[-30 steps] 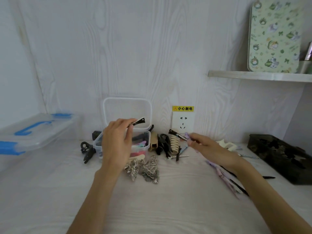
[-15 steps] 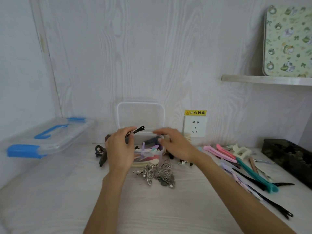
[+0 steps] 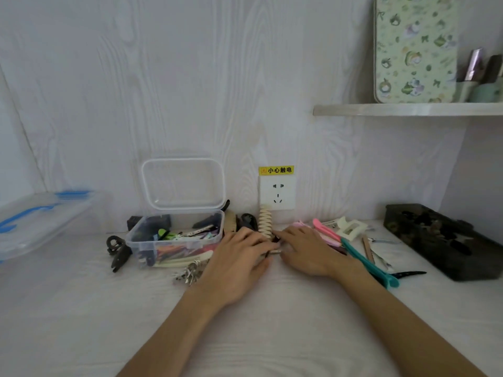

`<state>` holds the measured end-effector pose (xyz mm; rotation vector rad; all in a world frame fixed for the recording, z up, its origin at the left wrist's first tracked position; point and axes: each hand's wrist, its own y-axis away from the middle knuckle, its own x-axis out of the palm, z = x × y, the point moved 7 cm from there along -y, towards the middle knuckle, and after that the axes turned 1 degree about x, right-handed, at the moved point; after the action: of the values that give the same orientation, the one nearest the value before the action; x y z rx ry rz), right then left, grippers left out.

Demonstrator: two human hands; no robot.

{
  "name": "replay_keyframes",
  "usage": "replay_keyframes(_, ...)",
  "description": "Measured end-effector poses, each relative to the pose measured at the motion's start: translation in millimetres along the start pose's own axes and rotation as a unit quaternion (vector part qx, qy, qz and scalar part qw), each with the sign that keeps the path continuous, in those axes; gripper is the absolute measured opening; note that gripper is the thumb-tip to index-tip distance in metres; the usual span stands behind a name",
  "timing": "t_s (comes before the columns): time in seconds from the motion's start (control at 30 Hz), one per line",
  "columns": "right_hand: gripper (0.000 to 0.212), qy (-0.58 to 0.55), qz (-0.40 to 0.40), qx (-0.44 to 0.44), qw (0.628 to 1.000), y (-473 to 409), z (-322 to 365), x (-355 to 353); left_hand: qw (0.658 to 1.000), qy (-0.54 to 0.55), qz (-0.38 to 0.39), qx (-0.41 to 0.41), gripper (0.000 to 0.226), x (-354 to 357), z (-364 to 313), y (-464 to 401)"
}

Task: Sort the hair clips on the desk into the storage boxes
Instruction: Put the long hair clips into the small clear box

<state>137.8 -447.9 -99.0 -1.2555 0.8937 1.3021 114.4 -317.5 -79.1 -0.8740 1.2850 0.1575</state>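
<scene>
Both hands [image 3: 239, 257] lowered, socket label [image 3: 276, 170] 小心触电

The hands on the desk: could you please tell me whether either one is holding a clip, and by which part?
It cannot be told. Both hands, left and right, lie over small clips; only a thin metal sliver shows between them.

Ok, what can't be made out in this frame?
Head view only:
- What lies under the left hand and right hand: the fingers cover it.
- Blue-handled box: cut off by the left edge, blurred.
- Clips deep in the clear storage box: piled, too small.
</scene>
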Motion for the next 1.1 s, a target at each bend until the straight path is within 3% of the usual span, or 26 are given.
replay_keyframes(0.2,0.022,-0.014,-0.047,-0.027,0.998,4.2,-11.8,-18.7,0.999,-0.040,-0.002,-0.023,0.041,9.3,0.9,-2.9)
replay_keyframes(0.37,0.018,-0.111,0.069,-0.054,0.990,11.5,-6.0,-16.5,0.995,-0.093,0.018,-0.001,0.046,12.0,-5.2,-0.7)
replay_keyframes(0.5,0.021,-0.153,0.144,-0.050,0.976,19.3,-5.0,-11.6,0.994,-0.098,0.015,0.039,0.035,9.3,-8.5,-2.6)
replay_keyframes(0.6,0.014,-0.201,0.094,-0.042,0.974,20.7,-9.9,-21.3,0.993,-0.096,0.017,0.073,0.034,6.2,-14.3,0.1)
replay_keyframes(0.7,0.010,-0.277,0.025,-0.062,0.959,20.6,-9.2,-34.2,0.996,-0.074,0.012,0.053,0.038,-0.4,-12.1,4.7)
replay_keyframes(0.87,0.015,-0.453,-0.072,-0.075,0.886,15.3,4.0,-50.6,0.986,0.024,-0.146,-0.079,0.030,-49.3,19.5,10.7)
replay_keyframes(0.97,0.013,-0.497,-0.176,-0.058,0.848,4.0,14.4,-63.4,0.925,0.037,-0.312,-0.213,0.026,-88.6,59.6,36.2)
replay_keyframes(1.1,0.009,-0.453,-0.201,-0.070,0.866,-29.4,67.2,-66.4,0.853,0.036,-0.391,-0.345,0.019,-104.1,104.1,68.8)
